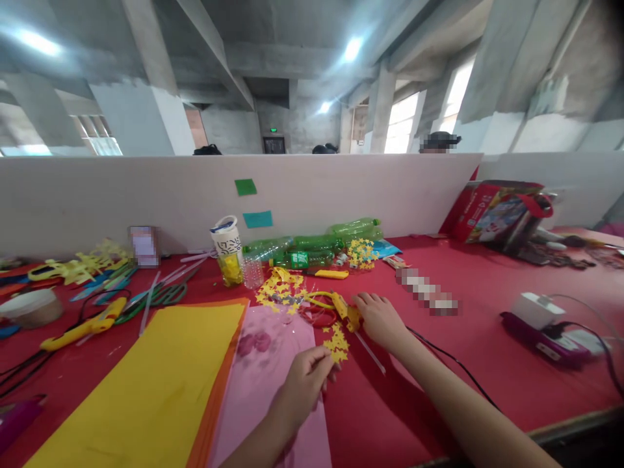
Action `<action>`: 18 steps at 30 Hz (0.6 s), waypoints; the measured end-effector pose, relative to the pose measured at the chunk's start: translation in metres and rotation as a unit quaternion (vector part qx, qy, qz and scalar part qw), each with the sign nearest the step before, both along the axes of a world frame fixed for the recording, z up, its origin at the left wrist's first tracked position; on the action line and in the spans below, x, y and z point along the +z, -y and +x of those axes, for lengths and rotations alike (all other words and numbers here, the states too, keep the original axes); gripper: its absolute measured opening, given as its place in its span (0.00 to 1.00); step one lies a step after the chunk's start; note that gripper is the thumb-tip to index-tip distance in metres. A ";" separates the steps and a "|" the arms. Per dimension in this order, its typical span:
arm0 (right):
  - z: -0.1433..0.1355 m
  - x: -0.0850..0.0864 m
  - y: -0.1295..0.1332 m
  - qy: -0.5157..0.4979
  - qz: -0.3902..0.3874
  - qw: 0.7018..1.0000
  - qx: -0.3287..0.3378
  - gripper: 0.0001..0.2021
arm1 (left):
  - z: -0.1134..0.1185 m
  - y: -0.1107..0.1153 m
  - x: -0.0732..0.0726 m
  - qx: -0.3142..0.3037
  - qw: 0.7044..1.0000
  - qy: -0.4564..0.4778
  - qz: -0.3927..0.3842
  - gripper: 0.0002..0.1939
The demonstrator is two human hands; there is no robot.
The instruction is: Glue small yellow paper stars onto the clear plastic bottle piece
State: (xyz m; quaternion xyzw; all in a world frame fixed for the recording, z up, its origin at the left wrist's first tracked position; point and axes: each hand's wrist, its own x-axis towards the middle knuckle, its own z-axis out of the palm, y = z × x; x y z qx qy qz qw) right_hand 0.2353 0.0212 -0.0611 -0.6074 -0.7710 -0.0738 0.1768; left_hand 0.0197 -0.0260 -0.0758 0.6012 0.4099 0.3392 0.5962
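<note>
My right hand point(383, 320) is curled over the handle side of a yellow hot glue gun point(347, 313), whose glue stick point(371, 354) sticks out at the back. My left hand point(306, 377) is closed, with thumb and fingertips pressed together over the pink sheet point(273, 403); what lies between them is hidden. Just beyond those fingertips is a small pile of yellow paper stars point(336, 344). More yellow stars point(280, 287) are scattered farther back, close to red-handled scissors point(319, 316). A yellow utility knife point(331, 274) lies behind.
Yellow sheets point(141, 383) cover the left front. A second glue gun point(85, 328) and green scissors point(168, 296) lie left. Green bottles point(312, 244) and a white cup point(227, 237) line the partition point(146, 188). A power strip point(541, 338) with cables sits right.
</note>
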 end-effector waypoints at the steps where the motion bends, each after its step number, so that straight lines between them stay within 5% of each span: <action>1: 0.004 -0.003 -0.005 -0.001 -0.013 1.000 -0.002 0.13 | 0.000 0.001 0.001 -0.004 1.000 -0.002 0.004 0.14; 8: 0.013 -0.011 -0.012 -0.114 -0.016 0.993 0.004 0.12 | -0.004 -0.002 0.011 0.010 0.999 -0.005 0.033 0.14; 13: 0.007 0.017 0.002 -0.270 0.020 0.962 0.041 0.09 | -0.015 -0.004 0.037 0.023 0.997 0.004 0.075 0.14; 18: -0.024 0.043 0.021 -0.377 -0.037 0.913 0.149 0.06 | -0.018 -0.007 0.064 0.010 0.986 -0.060 0.153 0.14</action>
